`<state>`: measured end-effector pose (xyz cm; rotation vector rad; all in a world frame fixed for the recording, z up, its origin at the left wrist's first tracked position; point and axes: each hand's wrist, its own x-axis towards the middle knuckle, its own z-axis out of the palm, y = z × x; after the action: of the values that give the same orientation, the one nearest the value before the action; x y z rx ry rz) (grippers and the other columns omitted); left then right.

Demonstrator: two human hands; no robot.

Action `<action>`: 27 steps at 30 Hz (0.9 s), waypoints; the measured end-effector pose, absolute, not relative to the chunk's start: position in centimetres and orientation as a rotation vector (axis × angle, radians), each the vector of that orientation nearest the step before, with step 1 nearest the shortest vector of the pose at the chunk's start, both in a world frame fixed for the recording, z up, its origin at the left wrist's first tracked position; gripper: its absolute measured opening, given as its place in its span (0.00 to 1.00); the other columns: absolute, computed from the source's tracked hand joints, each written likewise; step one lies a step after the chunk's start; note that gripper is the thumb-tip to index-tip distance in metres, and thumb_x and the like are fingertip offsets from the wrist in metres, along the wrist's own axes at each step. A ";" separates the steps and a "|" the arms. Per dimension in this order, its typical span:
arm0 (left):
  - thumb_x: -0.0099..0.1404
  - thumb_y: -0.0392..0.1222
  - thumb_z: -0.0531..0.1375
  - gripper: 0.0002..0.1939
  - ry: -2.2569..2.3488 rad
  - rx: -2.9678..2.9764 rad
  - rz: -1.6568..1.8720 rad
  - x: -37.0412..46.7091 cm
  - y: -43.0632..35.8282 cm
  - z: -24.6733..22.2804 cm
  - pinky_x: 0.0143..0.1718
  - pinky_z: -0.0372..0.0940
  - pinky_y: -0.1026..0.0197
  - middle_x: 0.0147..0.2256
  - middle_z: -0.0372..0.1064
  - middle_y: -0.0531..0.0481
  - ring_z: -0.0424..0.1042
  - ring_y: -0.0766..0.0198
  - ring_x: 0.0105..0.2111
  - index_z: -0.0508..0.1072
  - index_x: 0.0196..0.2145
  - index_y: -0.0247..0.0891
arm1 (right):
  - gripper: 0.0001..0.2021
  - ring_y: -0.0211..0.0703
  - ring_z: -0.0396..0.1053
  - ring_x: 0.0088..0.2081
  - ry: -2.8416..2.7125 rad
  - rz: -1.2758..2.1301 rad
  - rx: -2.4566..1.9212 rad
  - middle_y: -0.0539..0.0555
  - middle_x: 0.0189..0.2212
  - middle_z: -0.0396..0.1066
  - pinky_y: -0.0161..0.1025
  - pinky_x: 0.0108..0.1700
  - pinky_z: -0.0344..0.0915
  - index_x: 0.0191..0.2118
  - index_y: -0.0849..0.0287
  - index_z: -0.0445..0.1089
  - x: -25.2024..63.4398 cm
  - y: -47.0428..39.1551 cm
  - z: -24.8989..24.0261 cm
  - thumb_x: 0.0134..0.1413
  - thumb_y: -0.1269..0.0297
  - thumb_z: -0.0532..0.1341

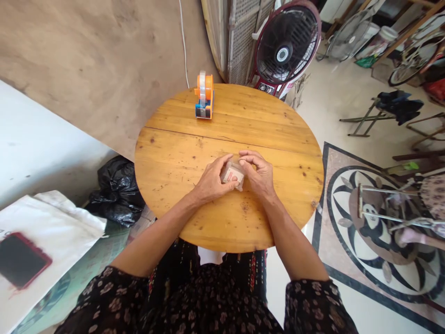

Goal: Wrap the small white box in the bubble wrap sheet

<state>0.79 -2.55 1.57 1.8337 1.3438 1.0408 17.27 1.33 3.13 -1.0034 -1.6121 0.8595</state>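
Note:
A small pale packet (232,175) with red print and a clear, shiny wrap lies between my hands over the round wooden table (167,171). My left hand (214,180) grips its left side, with the thumb along the near edge. At the packet's right side, my right hand (257,174) has its thumb and index finger pinched together at the wrap; the other fingers are curled. An orange and blue tape dispenser (204,96) with a roll of clear tape stands near the far edge of the table.
Behind the table stands a dark red fan (283,51). Black plastic bags (118,190) sit left of the table, near a white cloth (66,222) with a red-edged phone (24,260). A folding stool (371,111) is at the right.

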 end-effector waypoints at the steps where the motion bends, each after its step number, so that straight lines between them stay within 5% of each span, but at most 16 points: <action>1: 0.54 0.42 0.65 0.40 1.326 1.839 1.045 0.8 -2.6 1.6 0.55 0.62 0.48 0.56 0.64 0.39 0.67 0.50 0.53 0.56 0.62 0.38 | 0.06 0.45 0.70 0.47 -1.592 0.871 -0.997 0.54 0.41 0.73 0.46 0.52 0.65 0.31 0.55 0.75 17.4 1.4 3.1 0.54 0.60 0.63; 18: 0.54 0.56 0.66 0.50 1.182 1.919 1.000 0.8 -2.4 0.9 0.58 0.58 0.42 0.61 0.57 0.34 0.61 0.42 0.59 0.48 0.66 0.38 | 0.06 0.45 0.70 0.46 -1.301 1.094 -0.923 0.51 0.41 0.75 0.45 0.53 0.65 0.32 0.53 0.76 18.8 1.9 3.5 0.51 0.58 0.66; 27: 0.54 0.50 0.67 0.49 1.176 1.909 1.015 1.0 -2.5 1.2 0.55 0.62 0.44 0.58 0.61 0.35 0.65 0.45 0.56 0.47 0.66 0.39 | 0.05 0.45 0.70 0.47 -1.148 1.172 -0.904 0.50 0.38 0.76 0.44 0.51 0.65 0.31 0.53 0.75 19.2 2.5 3.1 0.50 0.59 0.67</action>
<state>0.96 -2.53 1.16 1.9090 1.1761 1.0152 19.17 2.52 3.09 -0.9040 -1.1480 1.1722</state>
